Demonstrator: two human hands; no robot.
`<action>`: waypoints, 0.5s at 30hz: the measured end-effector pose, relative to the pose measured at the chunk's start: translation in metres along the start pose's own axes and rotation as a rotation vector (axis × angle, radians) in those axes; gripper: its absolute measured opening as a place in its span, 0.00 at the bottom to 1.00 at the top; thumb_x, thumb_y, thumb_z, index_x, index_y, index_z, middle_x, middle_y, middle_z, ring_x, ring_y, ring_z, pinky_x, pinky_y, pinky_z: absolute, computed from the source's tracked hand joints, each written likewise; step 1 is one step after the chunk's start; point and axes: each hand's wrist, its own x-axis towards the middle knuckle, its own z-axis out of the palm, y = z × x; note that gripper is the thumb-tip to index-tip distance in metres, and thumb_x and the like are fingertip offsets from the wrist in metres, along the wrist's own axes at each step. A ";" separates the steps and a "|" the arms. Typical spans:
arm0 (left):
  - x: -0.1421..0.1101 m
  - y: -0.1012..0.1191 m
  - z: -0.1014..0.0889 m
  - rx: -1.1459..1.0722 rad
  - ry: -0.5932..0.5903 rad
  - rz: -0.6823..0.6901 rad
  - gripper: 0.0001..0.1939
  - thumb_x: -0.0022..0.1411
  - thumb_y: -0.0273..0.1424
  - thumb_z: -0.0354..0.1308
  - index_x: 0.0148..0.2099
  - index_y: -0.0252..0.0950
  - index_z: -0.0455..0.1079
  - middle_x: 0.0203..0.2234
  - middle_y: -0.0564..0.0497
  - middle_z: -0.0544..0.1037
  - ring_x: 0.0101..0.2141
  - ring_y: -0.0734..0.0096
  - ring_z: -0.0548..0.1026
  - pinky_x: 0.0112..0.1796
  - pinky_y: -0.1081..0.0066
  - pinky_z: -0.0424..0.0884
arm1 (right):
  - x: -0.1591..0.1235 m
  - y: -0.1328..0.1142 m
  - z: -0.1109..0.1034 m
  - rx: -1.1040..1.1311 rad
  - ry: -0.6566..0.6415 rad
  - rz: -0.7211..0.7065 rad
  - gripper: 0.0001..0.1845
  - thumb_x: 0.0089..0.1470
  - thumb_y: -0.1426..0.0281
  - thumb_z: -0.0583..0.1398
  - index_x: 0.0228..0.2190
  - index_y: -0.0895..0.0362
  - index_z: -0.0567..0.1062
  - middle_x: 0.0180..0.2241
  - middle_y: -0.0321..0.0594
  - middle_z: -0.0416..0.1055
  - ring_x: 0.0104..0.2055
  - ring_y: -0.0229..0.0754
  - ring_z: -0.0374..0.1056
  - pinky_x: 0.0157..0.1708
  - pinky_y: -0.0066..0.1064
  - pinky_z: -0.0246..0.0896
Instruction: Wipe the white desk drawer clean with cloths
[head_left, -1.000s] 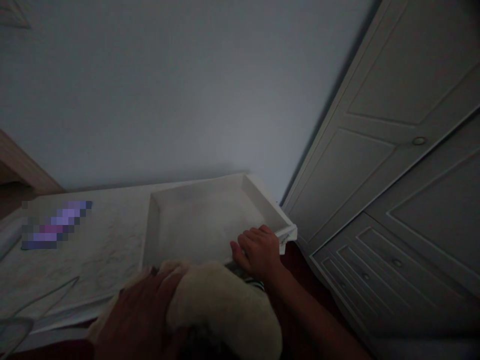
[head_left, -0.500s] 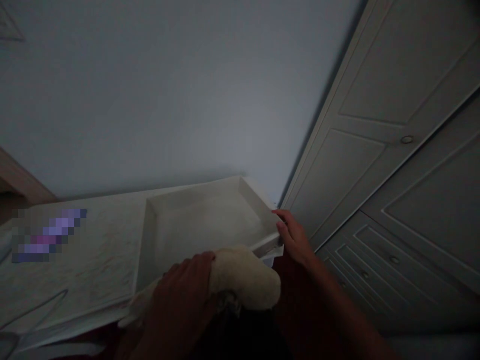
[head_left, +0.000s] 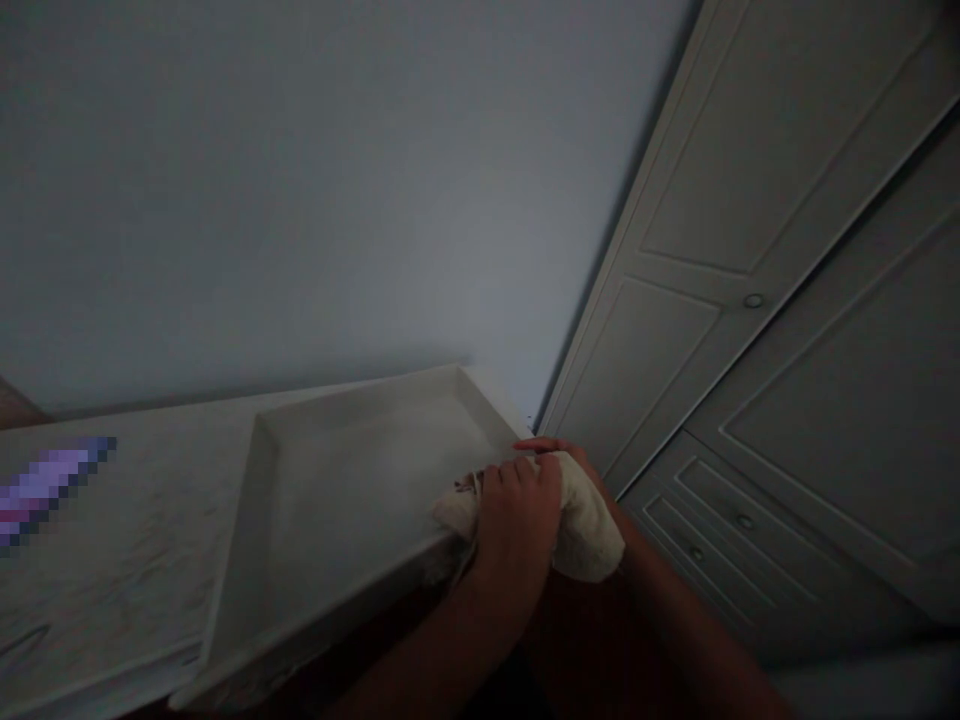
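A shallow white drawer [head_left: 352, 480] rests on a marble-patterned top, its near edge tilted out past the front. My left hand [head_left: 517, 510] is closed around a cream cloth [head_left: 589, 525] and presses it on the near right corner of the drawer. Behind the cloth, my right hand [head_left: 551, 445] grips the drawer's right edge; most of its fingers are hidden. The drawer's inside shows bare.
The marble-patterned top [head_left: 150, 510] runs left, with a blurred purple item [head_left: 52, 485] and part of a thin wire shape [head_left: 26, 640]. A plain wall [head_left: 337, 200] stands behind. White panelled cabinets [head_left: 682, 330] with round knobs close off the right.
My left hand has carried the cloth rightward along the near edge to the right corner. The view has shifted right and the drawer's near left corner now shows. My right hand still grips the edge.
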 end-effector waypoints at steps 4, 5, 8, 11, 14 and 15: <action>-0.017 0.008 0.028 0.024 0.171 0.182 0.11 0.73 0.31 0.52 0.54 0.37 0.71 0.51 0.40 0.80 0.48 0.55 0.80 0.47 0.55 0.76 | -0.005 -0.010 -0.005 -0.051 -0.069 -0.058 0.32 0.58 0.42 0.55 0.40 0.54 0.85 0.39 0.44 0.82 0.43 0.51 0.77 0.52 0.44 0.69; -0.025 0.007 0.038 0.027 0.220 0.271 0.12 0.74 0.32 0.52 0.55 0.39 0.71 0.57 0.41 0.78 0.53 0.56 0.78 0.51 0.56 0.74 | -0.008 -0.012 -0.007 -0.107 -0.088 -0.102 0.33 0.60 0.41 0.54 0.42 0.54 0.85 0.40 0.43 0.82 0.45 0.50 0.76 0.54 0.44 0.68; -0.053 0.000 0.068 0.026 0.313 0.499 0.11 0.73 0.33 0.54 0.54 0.43 0.73 0.56 0.50 0.79 0.50 0.70 0.78 0.47 0.68 0.74 | -0.013 -0.018 -0.011 -0.266 -0.119 -0.189 0.36 0.66 0.42 0.49 0.47 0.55 0.83 0.41 0.43 0.81 0.44 0.50 0.75 0.51 0.42 0.68; -0.076 -0.009 0.091 0.027 0.306 0.453 0.11 0.69 0.32 0.59 0.53 0.46 0.74 0.52 0.53 0.82 0.45 0.70 0.79 0.45 0.66 0.74 | -0.017 -0.020 -0.008 -0.375 -0.076 -0.217 0.37 0.68 0.42 0.47 0.49 0.55 0.83 0.39 0.41 0.80 0.38 0.47 0.73 0.42 0.37 0.67; -0.097 -0.021 0.099 0.024 0.317 0.405 0.13 0.67 0.34 0.62 0.54 0.48 0.76 0.53 0.53 0.82 0.46 0.67 0.79 0.48 0.63 0.75 | -0.020 -0.022 -0.001 -0.529 -0.009 -0.298 0.35 0.69 0.43 0.47 0.46 0.53 0.83 0.37 0.39 0.79 0.37 0.45 0.71 0.39 0.34 0.64; -0.107 -0.026 0.100 0.025 0.323 0.391 0.14 0.66 0.34 0.63 0.54 0.49 0.76 0.53 0.53 0.83 0.46 0.67 0.80 0.47 0.64 0.75 | -0.021 -0.023 0.002 -0.575 0.013 -0.330 0.34 0.69 0.44 0.47 0.45 0.52 0.83 0.37 0.39 0.79 0.37 0.45 0.72 0.39 0.34 0.64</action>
